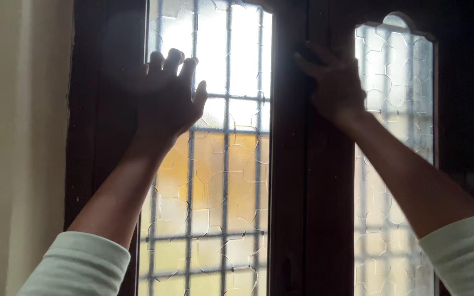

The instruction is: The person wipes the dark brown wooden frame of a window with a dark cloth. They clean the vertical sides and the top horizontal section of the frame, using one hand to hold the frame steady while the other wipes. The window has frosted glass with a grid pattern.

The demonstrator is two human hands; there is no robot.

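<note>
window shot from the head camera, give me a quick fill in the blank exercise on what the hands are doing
1. The left hand lies flat against the patterned ____ pane of the left window leaf.
2. The right hand rests on the dark ____ frame between the two panes.
3. Behind the left pane runs a grid of metal ____.
4. Both arms wear pale ____ pushed back from the wrists.

Missing words: glass; wooden; bars; sleeves

Both arms raised, left hand (168,96) spread flat, right hand (333,82) fingers splayed
</note>
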